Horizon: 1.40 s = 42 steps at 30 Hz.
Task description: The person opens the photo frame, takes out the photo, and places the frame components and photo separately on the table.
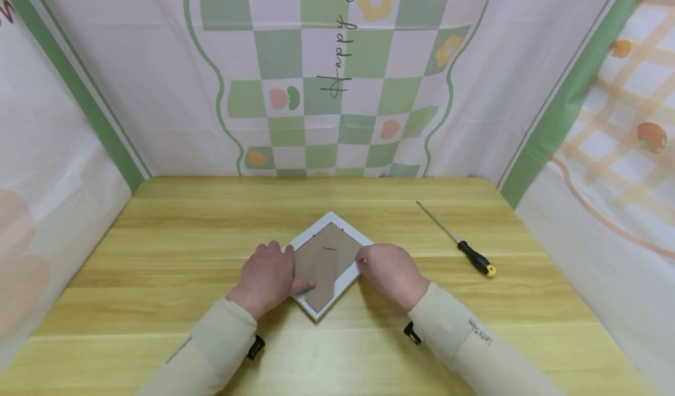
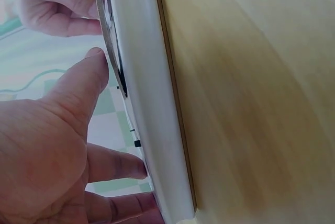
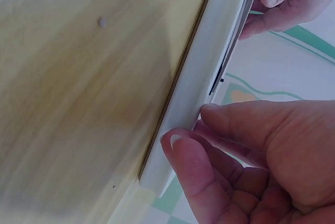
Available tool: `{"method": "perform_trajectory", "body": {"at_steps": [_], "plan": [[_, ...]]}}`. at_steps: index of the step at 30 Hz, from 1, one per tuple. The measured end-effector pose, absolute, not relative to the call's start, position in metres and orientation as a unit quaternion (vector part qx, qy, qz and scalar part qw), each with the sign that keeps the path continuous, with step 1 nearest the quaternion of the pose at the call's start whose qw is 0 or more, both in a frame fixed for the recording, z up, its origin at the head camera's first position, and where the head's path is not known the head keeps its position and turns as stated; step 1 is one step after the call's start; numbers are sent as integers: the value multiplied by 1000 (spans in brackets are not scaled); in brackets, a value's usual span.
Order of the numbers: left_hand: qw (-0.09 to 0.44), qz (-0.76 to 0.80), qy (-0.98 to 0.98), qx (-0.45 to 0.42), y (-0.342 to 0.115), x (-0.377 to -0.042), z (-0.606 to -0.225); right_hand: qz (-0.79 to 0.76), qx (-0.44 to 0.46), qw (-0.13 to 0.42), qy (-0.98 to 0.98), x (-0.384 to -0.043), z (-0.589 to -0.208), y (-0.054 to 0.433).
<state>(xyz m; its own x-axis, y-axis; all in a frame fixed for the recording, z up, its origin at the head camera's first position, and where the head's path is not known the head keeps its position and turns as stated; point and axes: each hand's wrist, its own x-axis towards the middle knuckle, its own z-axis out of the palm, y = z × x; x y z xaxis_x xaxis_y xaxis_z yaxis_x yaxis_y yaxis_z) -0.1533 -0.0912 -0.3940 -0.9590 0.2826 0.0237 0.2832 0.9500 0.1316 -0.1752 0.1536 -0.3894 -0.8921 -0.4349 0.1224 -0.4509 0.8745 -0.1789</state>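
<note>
A white picture frame [image 1: 348,225] lies face down on the table, one corner toward me. Its brown backing board [image 1: 345,245] and brown easel leg [image 1: 323,282] face up, with small dark tabs along the inner edge. My left hand [image 1: 266,276] rests at the frame's left side. Its fingers stretch along the outer edge and its thumb reaches over the back near the leg. At the right corner, my right hand [image 1: 390,270] pinches the frame's edge with curled fingers. In the right wrist view its index finger [image 3: 191,164] lies against the white side, thumb at the upper edge.
A screwdriver [image 1: 476,258] with a black and yellow handle lies at the right of the wooden table [image 1: 174,232], its shaft pointing away to the left. Printed cloth [image 1: 321,132] hangs behind the table and on both sides.
</note>
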Motion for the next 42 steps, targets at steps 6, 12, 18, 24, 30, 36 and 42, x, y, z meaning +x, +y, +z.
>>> {"method": "perform_trajectory", "body": {"at_steps": [6,12,18,24,30,36,42], "plan": [[8,-50,-988,-145,-89,-150,-395,98,220,37,-970,-181,-390,154],[10,-43,-989,-144,-87,-147,-397,102,213,33,-971,-187,-390,154],[10,-38,-989,-145,-85,-143,-397,109,205,16,-973,-191,-388,155],[13,-56,-988,-144,-83,-140,-396,94,203,12,-975,-196,-390,155],[21,-34,-986,-160,-80,-137,-396,89,209,19,-974,-200,-391,156],[30,-6,-986,-162,-77,-133,-397,98,212,24,-972,-204,-392,156],[41,0,-986,-163,-73,-129,-396,119,185,13,-975,-209,-394,157]]}}
